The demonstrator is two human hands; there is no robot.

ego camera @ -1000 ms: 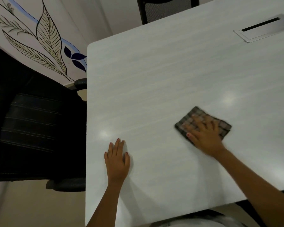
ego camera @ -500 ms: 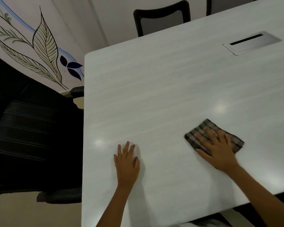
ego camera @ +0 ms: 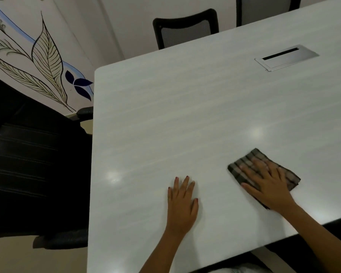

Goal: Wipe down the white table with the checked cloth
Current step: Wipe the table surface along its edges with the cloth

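the right hand (ego camera: pixel 268 184) hides much of the checked cloth (ego camera: pixel 242 166).

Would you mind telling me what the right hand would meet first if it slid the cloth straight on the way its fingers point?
The right hand, flat on the checked cloth, points up-left over bare white table. Nothing seems to lie in that line before the table's far-left edge.

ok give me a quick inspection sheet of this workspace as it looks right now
surface: white table, bare, with light glare spots
job's things: checked cloth folded, flat on the table near its front edge
clutter: nothing seen
hands: right hand flat on the cloth; left hand flat on the bare table, holding nothing
cables: none seen; metal cable hatch set in the tabletop
surroundings: black chair at left, mesh chair beyond, leaf mural
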